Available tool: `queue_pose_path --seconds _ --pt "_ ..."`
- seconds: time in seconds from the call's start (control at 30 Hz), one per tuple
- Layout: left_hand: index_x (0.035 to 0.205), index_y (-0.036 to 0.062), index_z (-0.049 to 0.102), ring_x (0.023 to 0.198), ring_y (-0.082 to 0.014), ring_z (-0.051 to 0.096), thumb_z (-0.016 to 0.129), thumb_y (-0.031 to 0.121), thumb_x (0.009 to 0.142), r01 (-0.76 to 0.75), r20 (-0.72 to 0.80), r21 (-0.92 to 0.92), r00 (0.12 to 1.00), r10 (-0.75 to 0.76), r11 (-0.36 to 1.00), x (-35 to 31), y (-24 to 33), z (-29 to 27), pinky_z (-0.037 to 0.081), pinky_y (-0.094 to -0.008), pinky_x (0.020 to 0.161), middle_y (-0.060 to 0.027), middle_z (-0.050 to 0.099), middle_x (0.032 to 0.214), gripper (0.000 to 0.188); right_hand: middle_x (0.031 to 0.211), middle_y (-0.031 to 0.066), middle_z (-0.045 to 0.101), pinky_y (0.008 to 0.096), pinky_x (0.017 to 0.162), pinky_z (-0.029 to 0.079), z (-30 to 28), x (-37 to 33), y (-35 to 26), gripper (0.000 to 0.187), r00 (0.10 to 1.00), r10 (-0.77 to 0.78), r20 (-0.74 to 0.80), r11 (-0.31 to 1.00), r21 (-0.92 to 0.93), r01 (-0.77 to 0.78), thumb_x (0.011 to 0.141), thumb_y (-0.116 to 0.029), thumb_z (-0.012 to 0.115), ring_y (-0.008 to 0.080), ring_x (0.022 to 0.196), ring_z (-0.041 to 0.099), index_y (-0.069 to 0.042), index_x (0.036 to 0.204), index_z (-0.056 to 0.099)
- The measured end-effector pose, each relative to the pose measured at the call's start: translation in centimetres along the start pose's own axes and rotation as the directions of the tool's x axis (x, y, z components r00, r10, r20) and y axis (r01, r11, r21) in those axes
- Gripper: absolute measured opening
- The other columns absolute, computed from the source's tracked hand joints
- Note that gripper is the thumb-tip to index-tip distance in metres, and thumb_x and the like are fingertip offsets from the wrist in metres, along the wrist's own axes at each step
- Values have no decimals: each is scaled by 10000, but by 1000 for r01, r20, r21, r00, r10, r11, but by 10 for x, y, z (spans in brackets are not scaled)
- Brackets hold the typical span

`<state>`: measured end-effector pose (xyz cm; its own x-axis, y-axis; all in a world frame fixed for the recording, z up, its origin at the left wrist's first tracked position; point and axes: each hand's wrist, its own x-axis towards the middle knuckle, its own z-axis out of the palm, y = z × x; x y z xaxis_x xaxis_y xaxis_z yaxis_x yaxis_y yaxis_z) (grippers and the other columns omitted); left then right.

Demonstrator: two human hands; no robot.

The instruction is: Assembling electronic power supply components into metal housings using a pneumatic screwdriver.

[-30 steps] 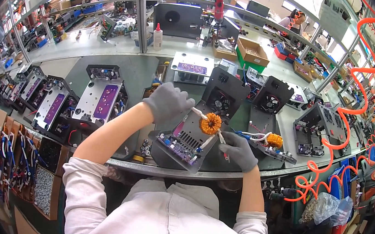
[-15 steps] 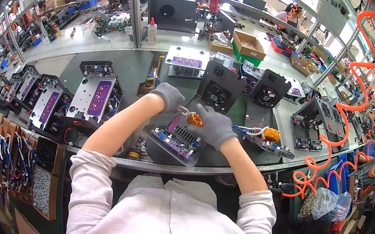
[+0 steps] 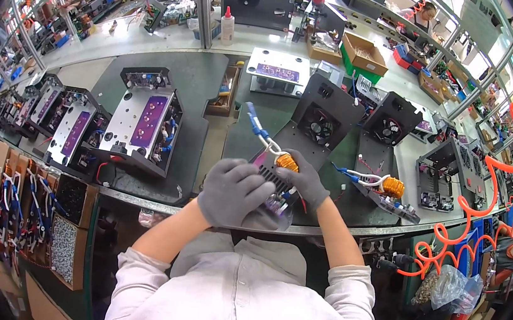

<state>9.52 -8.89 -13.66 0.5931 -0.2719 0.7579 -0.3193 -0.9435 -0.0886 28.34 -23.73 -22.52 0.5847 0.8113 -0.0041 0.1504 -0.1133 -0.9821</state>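
My left hand (image 3: 235, 193), in a grey glove, is over the near end of a dark metal chassis, its fingers stretched out and slightly apart. It covers part of the purple circuit board (image 3: 276, 205) there. My right hand (image 3: 306, 179), also gloved, is closed around the near side of a copper-wound ring coil (image 3: 286, 162), above the chassis's slotted part. From the coil, white and blue leads (image 3: 260, 129) point up and away to the left. Behind stands the chassis's upright panel with a black fan (image 3: 321, 128). What lies under my left palm is hidden.
A second fan chassis with its own copper coil (image 3: 392, 187) is to the right. White-topped units with purple boards (image 3: 147, 121) stand at left. A coiled orange air hose (image 3: 467, 203) hangs at right. A glue bottle (image 3: 227, 27) and a cardboard box (image 3: 363, 53) are behind.
My left hand has left the coil's leads and come down toward me over the board. My right hand has closed on the coil, whose leads now point up and left. The view has shifted.
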Motion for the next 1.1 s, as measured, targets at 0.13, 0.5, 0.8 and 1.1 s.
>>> queue_pose_path --seconds 0.13,0.5,0.8,1.1 --pt "928 154 640 795 -190 619 580 655 777 -57 51 -25 997 58 998 28 -15 10 456 -363 760 9 614 807 526 1106 72 625 305 892 471 -1 4 -18 556 992 78 99 996 -39 -75 821 -340 712 146 999 589 -66 1269 530" --pt "666 154 587 650 -197 594 643 564 740 12 -11 -162 1000 -14 987 62 -35 32 447 -338 675 -9 568 656 420 1230 95 591 303 961 440 -21 15 -10 561 933 138 334 943 244 -227 875 -278 659 159 1122 549 -34 1351 489" --pt "751 110 680 730 -253 625 609 588 807 263 27 -334 963 -269 905 47 -96 34 453 -340 735 -49 638 726 487 1264 225 549 365 1001 423 -31 -15 -69 793 988 -9 153 861 -501 85 831 -516 638 338 1177 537 -27 1411 409" --pt "1116 17 625 955 -204 616 578 166 910 704 -384 -470 379 -842 532 -29 -105 12 487 -352 793 -134 635 1074 259 879 181 696 408 773 533 45 66 -178 623 933 218 286 398 -899 182 810 -599 539 332 825 680 -1 862 706"
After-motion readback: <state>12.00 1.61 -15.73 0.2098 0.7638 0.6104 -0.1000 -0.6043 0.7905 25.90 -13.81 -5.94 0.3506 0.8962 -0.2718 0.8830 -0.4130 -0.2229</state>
